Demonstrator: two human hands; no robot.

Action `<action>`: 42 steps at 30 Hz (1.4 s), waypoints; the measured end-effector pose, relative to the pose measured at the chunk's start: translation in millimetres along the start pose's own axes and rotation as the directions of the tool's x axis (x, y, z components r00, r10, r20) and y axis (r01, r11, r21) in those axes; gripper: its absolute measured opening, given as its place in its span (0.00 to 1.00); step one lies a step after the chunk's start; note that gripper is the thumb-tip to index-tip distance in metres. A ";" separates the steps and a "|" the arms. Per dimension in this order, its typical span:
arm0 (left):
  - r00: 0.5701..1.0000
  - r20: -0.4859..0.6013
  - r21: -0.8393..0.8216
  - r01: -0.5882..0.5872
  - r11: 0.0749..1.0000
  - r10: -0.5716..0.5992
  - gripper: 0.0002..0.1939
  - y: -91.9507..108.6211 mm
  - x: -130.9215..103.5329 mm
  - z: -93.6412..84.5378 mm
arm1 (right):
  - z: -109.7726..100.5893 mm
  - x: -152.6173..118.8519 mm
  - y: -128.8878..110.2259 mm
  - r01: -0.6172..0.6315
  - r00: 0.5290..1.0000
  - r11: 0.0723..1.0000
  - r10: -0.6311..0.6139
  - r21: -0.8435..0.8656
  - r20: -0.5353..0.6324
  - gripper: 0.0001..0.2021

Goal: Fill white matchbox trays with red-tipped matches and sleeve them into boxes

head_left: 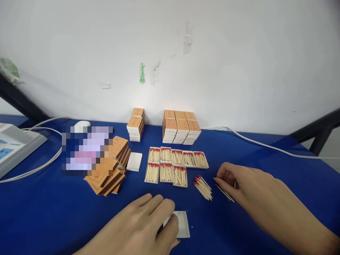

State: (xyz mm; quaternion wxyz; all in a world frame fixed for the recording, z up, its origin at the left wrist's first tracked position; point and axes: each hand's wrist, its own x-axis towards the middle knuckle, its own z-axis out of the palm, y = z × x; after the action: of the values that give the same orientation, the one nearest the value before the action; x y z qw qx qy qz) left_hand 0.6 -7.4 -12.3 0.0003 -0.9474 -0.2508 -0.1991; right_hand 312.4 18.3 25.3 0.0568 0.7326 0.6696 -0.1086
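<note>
Blue table (47,209) viewed from above, its far edge running along the pale wall (233,63) and a dark bar (313,136) rising at the far right; the near edge lies outside the view. Blue surface extends to the right of the right hand (247,184) and, at left, in front of the fanned orange sleeves (106,179); a narrower strip separates the left hand (145,223) from the filled trays (166,181), and only a small gap parts these from the loose match pile (202,188). The filled trays number eight, five in the back row and three in the front, all with red heads toward the wall. Against the wall stand two groups of matchboxes: a right block (182,129) of six columns, three across and two deep, and a left block (136,125) of two columns, one behind the other. One white piece (134,162) lies beside the sleeves, which overlap too much to count. The hands are well apart. The left, back upward, closes its curled fingers and thumb about the left part of one open tray (183,226) at the near centre. The right reaches in from the side, thumb and forefinger tips together just beside a few separate matches (225,193); whether it pinches one cannot be told.
</note>
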 end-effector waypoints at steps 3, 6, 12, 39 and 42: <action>1.000 0.017 -0.012 0.000 1.000 0.000 0.05 -0.5 -0.5 -0.2 | -1.4 0.4 -2.9 -0.005 1.000 1.000 0.005 -0.007 0.005 0.13; 1.000 -0.002 -0.009 0.005 1.000 -0.005 0.05 -0.4 -0.9 -1.3 | -0.1 0.7 -2.1 0.012 1.000 1.000 -0.012 -0.004 -0.009 0.13; 1.000 -0.016 -0.012 0.000 1.000 0.000 0.06 0.4 -0.4 -0.7 | 5.8 0.1 3.3 0.060 0.997 0.998 -0.059 0.010 -0.058 0.13; 1.000 -0.027 -0.016 0.011 1.000 -0.012 0.09 1.5 1.5 -0.8 | 19.9 -6.8 -2.5 0.379 0.915 0.923 -0.363 0.065 -0.178 0.15; 0.999 -0.033 -0.017 0.008 1.000 -0.008 0.05 0.5 0.6 -1.0 | 18.6 -6.9 -4.4 0.368 0.921 0.927 -0.351 0.079 -0.170 0.15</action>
State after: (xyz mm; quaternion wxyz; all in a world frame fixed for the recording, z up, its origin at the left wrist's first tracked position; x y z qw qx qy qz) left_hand 0.9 -7.7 -11.1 -0.0044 -0.9430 -0.2528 -0.2166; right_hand 305.9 7.8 9.1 -0.0559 0.6053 0.7881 -0.0971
